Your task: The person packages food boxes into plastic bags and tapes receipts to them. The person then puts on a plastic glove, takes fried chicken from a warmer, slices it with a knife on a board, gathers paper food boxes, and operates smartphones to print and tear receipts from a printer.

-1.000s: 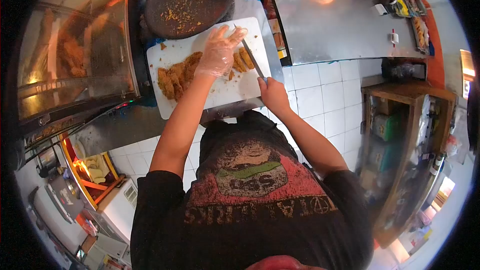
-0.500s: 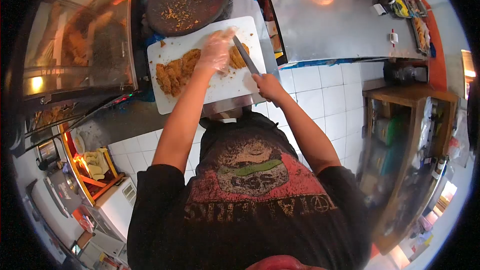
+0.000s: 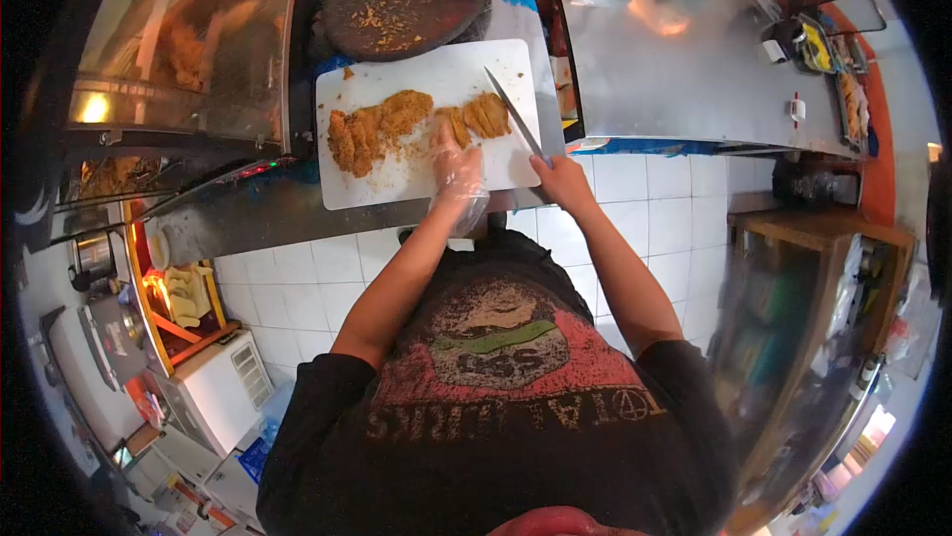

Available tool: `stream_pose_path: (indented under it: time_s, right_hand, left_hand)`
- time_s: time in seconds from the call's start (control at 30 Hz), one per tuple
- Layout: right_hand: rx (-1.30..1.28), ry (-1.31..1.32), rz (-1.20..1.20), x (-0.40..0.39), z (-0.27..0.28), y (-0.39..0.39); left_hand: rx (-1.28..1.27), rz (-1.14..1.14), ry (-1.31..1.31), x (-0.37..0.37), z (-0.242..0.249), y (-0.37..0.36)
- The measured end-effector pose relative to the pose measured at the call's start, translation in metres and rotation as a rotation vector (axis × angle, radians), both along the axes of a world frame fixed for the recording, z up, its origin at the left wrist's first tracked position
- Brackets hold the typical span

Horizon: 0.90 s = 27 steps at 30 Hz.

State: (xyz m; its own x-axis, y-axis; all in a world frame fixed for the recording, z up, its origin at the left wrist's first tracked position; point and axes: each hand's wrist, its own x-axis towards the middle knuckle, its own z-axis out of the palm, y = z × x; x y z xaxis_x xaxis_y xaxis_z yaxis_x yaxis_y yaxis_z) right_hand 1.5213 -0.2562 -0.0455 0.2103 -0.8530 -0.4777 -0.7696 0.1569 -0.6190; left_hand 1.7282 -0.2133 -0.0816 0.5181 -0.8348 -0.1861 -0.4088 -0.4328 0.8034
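Observation:
My left hand (image 3: 458,167), in a clear plastic glove, is at the near side of a small portion of sliced fried chicken (image 3: 486,116). Its fingers are stretched out and touch the left slices, with the thumb apart. My right hand (image 3: 562,182) grips the handle of a long kitchen knife (image 3: 511,105). The blade points away from me and slants left over the right part of a white cutting board (image 3: 347,194), just right of the slices. A bigger pile of breaded fried chicken (image 3: 372,131) lies on the left half, with crumbs around it.
Beyond the board is a round dark chopping block (image 3: 397,5) strewn with crumbs. A glass display case (image 3: 188,50) stands at left. Across a gap at right is a steel counter (image 3: 684,70); a wooden cabinet (image 3: 818,229) stands below it on the tiled floor (image 3: 620,189).
My left hand has come back from above the chicken to its near side, uncovering the slices. The knife has shifted right, away from the slices. The camera view has shifted slightly.

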Motion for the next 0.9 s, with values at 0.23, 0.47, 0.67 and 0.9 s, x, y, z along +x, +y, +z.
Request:
stream_pose_path:
  time_s: [0.23,0.47,0.67,0.9]
  right_hand:
    - [-0.022,-0.036,-0.084,-0.005,0.001,0.006]
    - [-0.185,-0.108,-0.052,0.010,0.010,-0.002]
    - [0.051,-0.325,-0.050,0.054,0.017,0.019]
    - [0.120,-0.395,0.043,0.097,0.012,0.043]
  left_hand:
    - [-0.076,0.080,-0.513,-0.001,0.038,-0.024]
    - [0.339,-0.327,-0.918,0.107,0.092,-0.031]
    - [0.312,-0.610,-0.898,0.122,0.101,-0.031]
    - [0.188,-0.418,-0.799,0.108,0.091,0.013]
